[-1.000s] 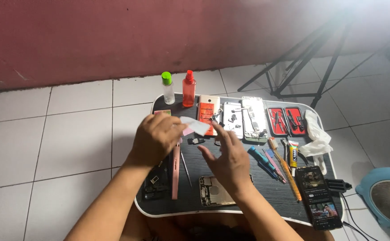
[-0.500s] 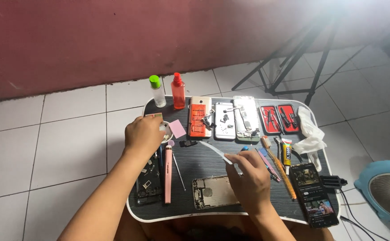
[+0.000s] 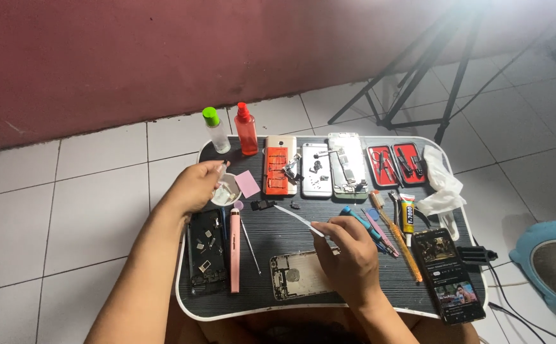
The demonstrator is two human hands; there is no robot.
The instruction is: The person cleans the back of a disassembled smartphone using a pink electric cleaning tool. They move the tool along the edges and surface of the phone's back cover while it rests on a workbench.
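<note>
On the black ribbed counter, the left hand cupped a small white dish left of the opened silver phone shell; the right hand, above that shell's right end, pinched a thin white strip.

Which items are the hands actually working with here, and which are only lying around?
In use: left hand on small white dish; right hand holding thin white strip.
Lying about: orange spray bottle, green-capped bottle, pink pen tool, lit phone.
</note>
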